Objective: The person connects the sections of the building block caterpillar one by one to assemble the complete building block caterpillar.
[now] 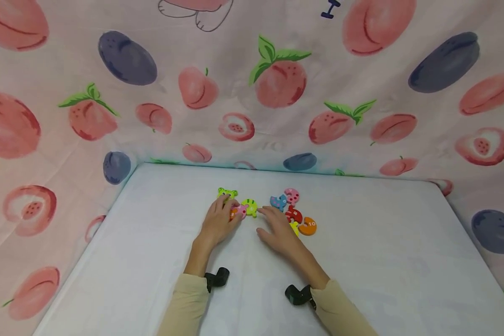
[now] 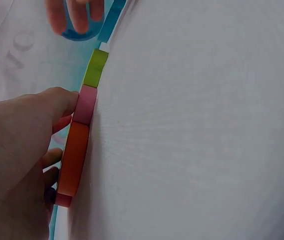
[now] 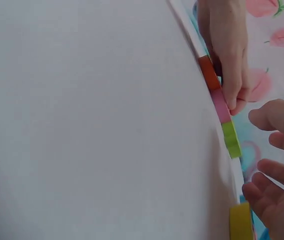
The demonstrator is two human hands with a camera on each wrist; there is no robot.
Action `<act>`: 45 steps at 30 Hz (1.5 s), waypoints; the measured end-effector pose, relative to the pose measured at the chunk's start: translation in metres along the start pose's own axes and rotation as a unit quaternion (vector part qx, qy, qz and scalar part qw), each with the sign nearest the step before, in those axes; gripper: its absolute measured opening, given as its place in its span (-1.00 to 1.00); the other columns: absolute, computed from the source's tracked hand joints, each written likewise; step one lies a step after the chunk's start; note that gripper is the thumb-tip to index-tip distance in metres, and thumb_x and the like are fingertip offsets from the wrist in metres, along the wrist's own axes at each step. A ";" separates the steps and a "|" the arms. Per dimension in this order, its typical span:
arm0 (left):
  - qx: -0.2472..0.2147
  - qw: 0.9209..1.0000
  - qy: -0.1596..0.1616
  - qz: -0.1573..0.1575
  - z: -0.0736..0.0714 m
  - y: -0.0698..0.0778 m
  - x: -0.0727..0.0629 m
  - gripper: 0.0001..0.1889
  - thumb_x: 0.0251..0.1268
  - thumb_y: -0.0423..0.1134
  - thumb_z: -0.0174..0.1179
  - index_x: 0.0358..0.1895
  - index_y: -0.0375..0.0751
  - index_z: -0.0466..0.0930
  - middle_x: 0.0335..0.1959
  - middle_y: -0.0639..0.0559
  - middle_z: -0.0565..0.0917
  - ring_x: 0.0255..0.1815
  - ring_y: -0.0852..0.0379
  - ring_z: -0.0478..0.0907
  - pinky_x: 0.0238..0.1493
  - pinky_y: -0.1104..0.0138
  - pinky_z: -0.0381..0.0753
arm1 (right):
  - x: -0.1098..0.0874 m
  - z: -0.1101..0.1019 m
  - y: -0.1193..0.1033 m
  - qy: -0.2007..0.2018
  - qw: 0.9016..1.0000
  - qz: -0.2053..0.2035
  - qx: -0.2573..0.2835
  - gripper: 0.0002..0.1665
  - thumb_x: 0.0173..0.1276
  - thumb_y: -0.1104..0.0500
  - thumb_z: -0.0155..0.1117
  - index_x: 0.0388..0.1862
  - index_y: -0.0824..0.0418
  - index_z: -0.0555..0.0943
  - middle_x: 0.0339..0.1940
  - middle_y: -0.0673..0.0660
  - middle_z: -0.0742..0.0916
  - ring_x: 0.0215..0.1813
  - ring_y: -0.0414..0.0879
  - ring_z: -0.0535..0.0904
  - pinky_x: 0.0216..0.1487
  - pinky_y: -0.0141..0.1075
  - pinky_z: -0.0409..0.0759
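Note:
On the white table, my left hand (image 1: 219,220) spreads over a row of joined flat puzzle pieces. Its thumb touches the pink spotted piece (image 1: 241,211), with an orange piece (image 2: 74,160) beside that under the fingers. A striped green piece (image 1: 250,206) adjoins the pink one on the right. Beyond the fingertips lies a green piece with an animal face (image 1: 227,192), partly covered. My right hand (image 1: 279,232) hovers just right of the striped piece, fingers apart and holding nothing. Some pieces under the left hand are hidden.
Right of the right hand lie a blue piece (image 1: 278,202), a pink piece (image 1: 292,195), a red piece (image 1: 294,214) marked 8, an orange piece (image 1: 308,226) marked 10 and a yellow piece (image 1: 294,227). A fruit-printed cloth (image 1: 235,93) rises behind the table.

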State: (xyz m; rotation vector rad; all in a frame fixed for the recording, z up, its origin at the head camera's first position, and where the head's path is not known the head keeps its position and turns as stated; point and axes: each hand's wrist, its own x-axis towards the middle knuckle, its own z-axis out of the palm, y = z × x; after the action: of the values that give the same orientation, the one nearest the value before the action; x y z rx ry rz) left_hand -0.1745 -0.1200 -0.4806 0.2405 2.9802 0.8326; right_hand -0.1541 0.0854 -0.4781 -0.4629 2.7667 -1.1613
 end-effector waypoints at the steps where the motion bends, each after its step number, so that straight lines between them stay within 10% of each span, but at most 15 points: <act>1: -0.002 1.000 0.001 -0.001 0.000 0.000 0.000 -0.63 0.42 0.03 0.09 0.17 -0.02 0.44 0.49 -0.16 0.18 0.53 -0.17 0.07 0.55 -0.02 0.05 | -0.004 -0.003 0.000 0.002 1.000 0.005 0.004 -0.36 0.31 0.09 0.30 0.37 0.07 0.42 0.43 0.11 0.44 0.47 0.08 0.28 0.38 0.14 0.37; 24: 0.023 0.999 -0.021 0.017 -0.008 0.002 0.003 -0.70 0.48 -0.10 0.02 0.19 -0.03 0.45 0.44 -0.13 0.24 0.52 -0.14 0.10 0.53 -0.01 0.10 | -0.027 -0.053 0.042 0.051 0.999 0.003 -0.003 -0.37 0.29 0.27 0.23 0.36 0.16 0.40 0.32 0.20 0.49 0.30 0.15 0.42 0.25 0.10 0.51; 35: 0.111 0.988 -0.024 0.105 -0.016 0.000 0.008 -0.51 0.41 -0.20 0.13 0.38 0.05 0.35 0.41 -0.17 0.32 0.46 -0.17 0.22 0.40 -0.08 0.30 | -0.038 -0.071 0.059 0.053 0.998 0.043 0.003 -0.33 0.24 0.35 0.08 0.38 0.19 0.35 0.39 0.24 0.41 0.40 0.20 0.32 0.33 0.18 0.39; 45: 0.118 0.956 -0.105 0.246 -0.021 -0.015 0.020 -0.50 0.42 -0.33 0.07 0.40 -0.01 0.36 0.46 0.12 0.36 0.53 -0.04 0.19 0.49 0.03 0.21 | -0.044 -0.071 0.067 0.057 0.998 0.025 0.011 -0.33 0.24 0.42 0.07 0.38 0.26 0.35 0.35 0.29 0.45 0.34 0.22 0.40 0.29 0.15 0.45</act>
State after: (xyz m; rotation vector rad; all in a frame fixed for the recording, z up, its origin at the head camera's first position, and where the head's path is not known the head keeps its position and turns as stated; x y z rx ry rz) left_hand -0.1981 -0.1400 -0.4700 1.0398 2.8392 0.4275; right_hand -0.1435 0.1922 -0.4768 -0.3343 2.8384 -1.2434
